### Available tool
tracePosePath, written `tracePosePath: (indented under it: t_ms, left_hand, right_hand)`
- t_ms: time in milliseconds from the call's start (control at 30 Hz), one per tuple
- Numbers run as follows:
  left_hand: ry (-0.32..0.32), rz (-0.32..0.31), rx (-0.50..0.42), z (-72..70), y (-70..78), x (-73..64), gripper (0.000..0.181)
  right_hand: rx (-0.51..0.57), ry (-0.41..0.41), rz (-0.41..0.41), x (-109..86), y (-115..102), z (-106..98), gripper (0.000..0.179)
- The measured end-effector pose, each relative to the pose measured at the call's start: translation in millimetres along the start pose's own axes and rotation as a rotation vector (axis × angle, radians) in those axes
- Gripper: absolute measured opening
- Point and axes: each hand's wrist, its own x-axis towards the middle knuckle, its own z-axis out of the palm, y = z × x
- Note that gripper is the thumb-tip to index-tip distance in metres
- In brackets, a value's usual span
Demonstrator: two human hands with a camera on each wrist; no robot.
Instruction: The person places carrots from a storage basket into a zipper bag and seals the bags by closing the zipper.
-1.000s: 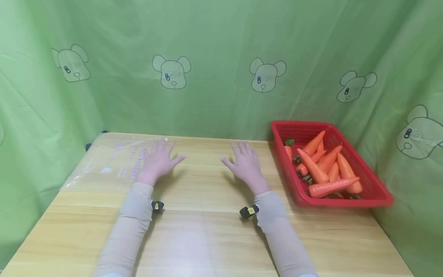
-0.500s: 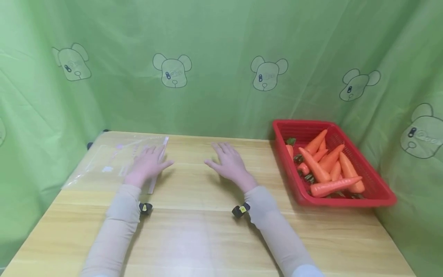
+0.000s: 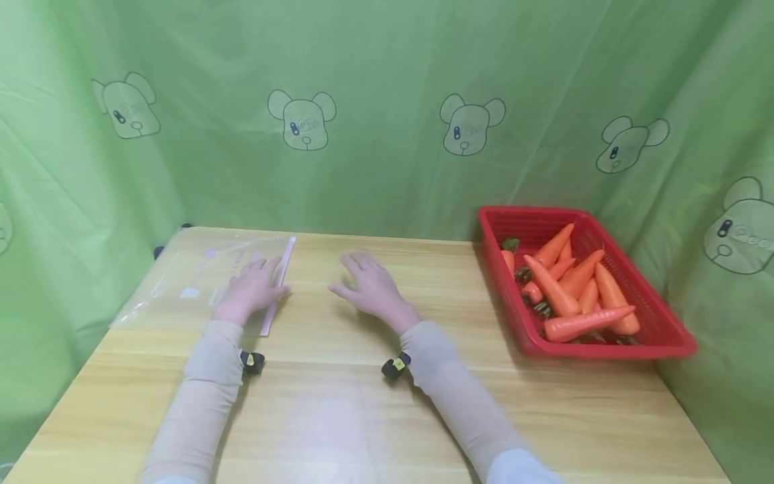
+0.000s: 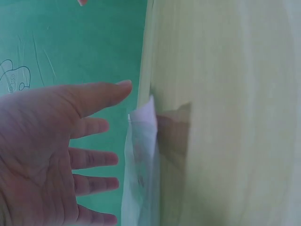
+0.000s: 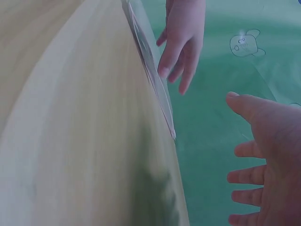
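A clear plastic bag (image 3: 189, 275) with pink and white print lies flat at the table's back left, a pale strip along its right edge. Over that edge hovers my left hand (image 3: 250, 289), its fingers spread and nearly straight. In the left wrist view a gap shows between the fingers and the bag (image 4: 143, 160), whose edge lifts slightly. To the right of the bag, my right hand (image 3: 371, 289) is held above the bare wood with relaxed fingers and nothing in them. The right wrist view shows this hand (image 5: 277, 165) apart from the table.
A red plastic basket (image 3: 680, 343) with several carrots (image 3: 550, 286) stands at the table's right side. Green curtain (image 3: 387, 121) with printed bear heads encloses the back and sides of the wooden table (image 3: 338, 417).
My left hand has moved left and a little nearer, uncovering the bag's pale strip. My right hand has shifted left toward the bag. The basket has stayed in place.
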Motion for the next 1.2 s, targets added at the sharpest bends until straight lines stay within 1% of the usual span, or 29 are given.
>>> tracePosePath:
  t_ms: [100, 300, 567, 733, 967, 1100, 1200]
  left_hand:
    - [-0.007, -0.005, -0.006, 0.5, -0.9, -0.2, 0.078]
    - [-0.032, -0.002, -0.009, 1.2, -2.9, -0.5, 0.076]
    - [-0.045, 0.014, -0.038, 1.8, -5.1, 0.1, 0.069]
    - [-0.027, 0.017, -0.07, 0.1, -5.4, 1.1, 0.065]
    - [-0.004, -0.012, -0.111, -2.8, -5.0, -0.3, 0.057]
    - [0.025, -0.025, -0.147, -4.3, -4.2, -1.3, 0.054]
    - [0.068, -0.021, -0.153, -4.3, -4.5, -1.3, 0.049]
  right_hand:
    - [0.028, -0.007, -0.003, 4.0, -5, 5, 0.076]
    - [0.049, -0.011, -0.01, 12.3, -11, 13, 0.075]
    - [0.058, -0.037, 0.001, 17.9, -16, 16, 0.075]
    - [0.063, -0.035, -0.001, 20.2, -18, 16, 0.074]
    - [0.169, -0.019, 0.007, 25.3, -24, 18, 0.07]
    - [0.22, -0.018, 0.014, 29.4, -28, 22, 0.065]
    - [0.245, -0.023, 0.016, 32.9, -31, 24, 0.063]
